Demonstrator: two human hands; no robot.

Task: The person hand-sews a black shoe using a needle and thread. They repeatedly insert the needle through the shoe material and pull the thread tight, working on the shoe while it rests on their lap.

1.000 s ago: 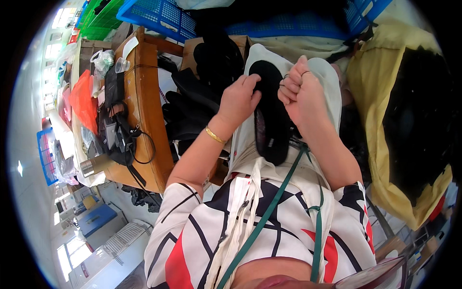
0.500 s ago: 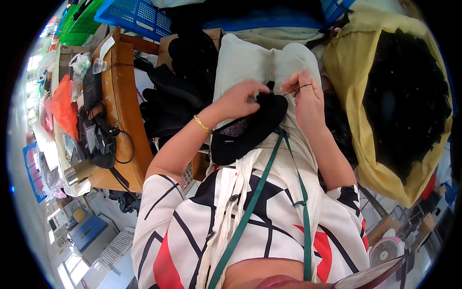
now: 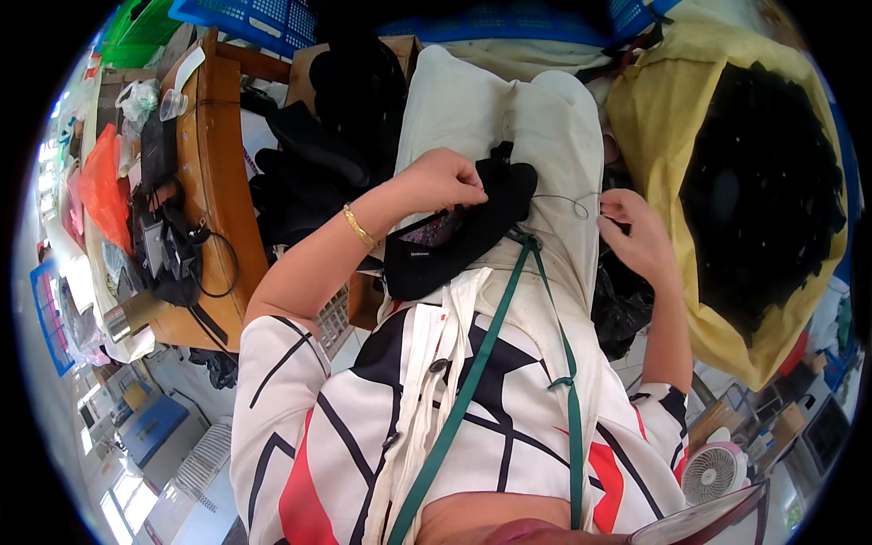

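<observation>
On my lap, across a pale apron (image 3: 554, 113), lies a black fabric piece (image 3: 490, 222), padded and curved, with a speckled lining and a small pale label showing. My left hand (image 3: 443, 180) rests on its upper part, thumb and fingertips pinched at the black cloth. Out to the right, my right hand (image 3: 639, 234) is closed in a pinch on a thin dark thread (image 3: 568, 199). That thread runs in a loose loop between the black piece and my right fingertips. A needle, if there is one, is too small to make out.
At my right stands a yellow sack (image 3: 640, 109) full of black pieces. More black pieces (image 3: 313, 145) are heaped at my left, beside a wooden table (image 3: 213, 163) with bags and cords. A blue crate (image 3: 263, 25) lies ahead. A green strap (image 3: 472, 381) hangs down my front.
My right hand has moved away to the right and slightly down, drawing the thread out. My left hand has settled onto the black piece, its fingers now pinched together.
</observation>
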